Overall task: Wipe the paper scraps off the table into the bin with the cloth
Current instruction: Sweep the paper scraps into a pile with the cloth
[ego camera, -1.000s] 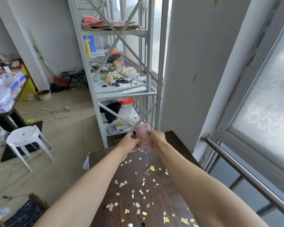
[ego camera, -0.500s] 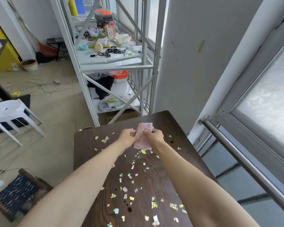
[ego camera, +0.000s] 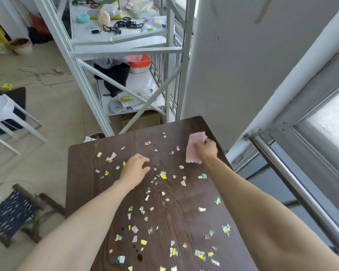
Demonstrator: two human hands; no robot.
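Note:
A dark wooden table [ego camera: 86, 184] is strewn with several small paper scraps [ego camera: 162, 175], white, yellow and green. My right hand [ego camera: 206, 149] grips a pink cloth [ego camera: 194, 151] near the table's far right corner, the cloth hanging down onto the tabletop. My left hand [ego camera: 134, 170] hovers over the middle left of the table, fingers loosely apart and holding nothing. Just past the far left edge, a sliver of the bin [ego camera: 95, 136] shows, mostly hidden by the table.
A white metal shelf rack [ego camera: 125, 49] with clutter stands beyond the table. A white pillar [ego camera: 243, 65] and a steel rail [ego camera: 294, 180] run along the right. On the floor to the left stand a white plastic stool [ego camera: 6, 114] and a blue-patterned folding stool [ego camera: 12, 214].
My left hand let go of the cloth and moved left over the table. My right hand carried the cloth to the far right corner. The view tilted further down.

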